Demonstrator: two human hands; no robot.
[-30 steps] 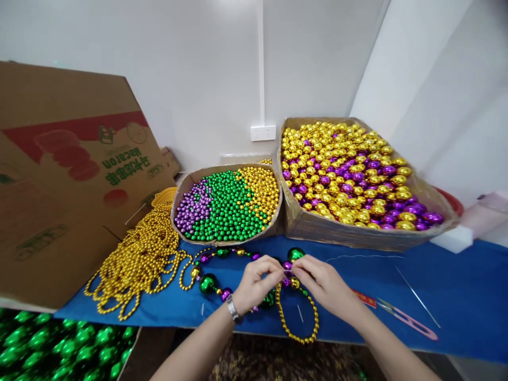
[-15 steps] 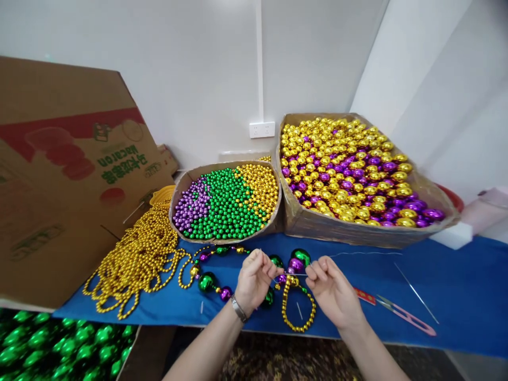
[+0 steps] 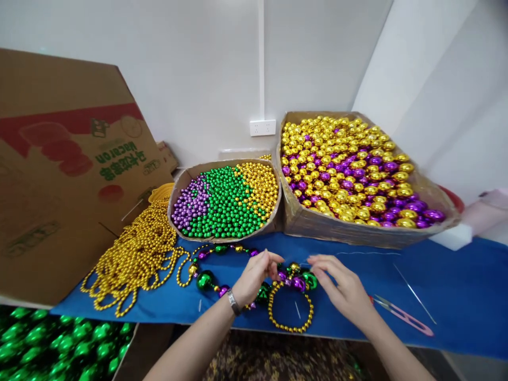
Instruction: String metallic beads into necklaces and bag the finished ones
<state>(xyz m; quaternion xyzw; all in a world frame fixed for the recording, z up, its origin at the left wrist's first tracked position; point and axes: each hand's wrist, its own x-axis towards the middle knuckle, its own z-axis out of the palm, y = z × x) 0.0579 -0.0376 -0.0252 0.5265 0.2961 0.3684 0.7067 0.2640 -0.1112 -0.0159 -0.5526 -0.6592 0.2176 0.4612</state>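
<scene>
My left hand (image 3: 257, 280), with a metal-banded watch or bracelet at the wrist, hovers over the near middle of the blue-covered table with loosely bent fingers. Opposite it, my right hand (image 3: 342, 286) has its fingers stretched out and its thumb apart. Between them lies a bunch of large shiny beads, including a purple bead (image 3: 298, 284) and a green bead (image 3: 310, 280). A gold bead loop (image 3: 291, 329) hangs from this bunch toward the table's front edge. The rest of the bead necklace (image 3: 205, 280) curves behind my left hand. A fine thread shows faintly by my right fingertips.
Behind stand a carton of small purple, green and gold beads (image 3: 226, 201) and a larger carton of gold and purple beads (image 3: 345, 169). Gold bead strands (image 3: 138, 259) pile up at left beside a big cardboard box (image 3: 71, 159). Pink-handled snips (image 3: 405, 316) and a thin needle-like rod (image 3: 415, 292) lie right.
Both hands were pinching a taut thread; now their fingers have loosened and the tight line is gone. The bead bunch has shifted and the gold loop has moved left and spread wider.
</scene>
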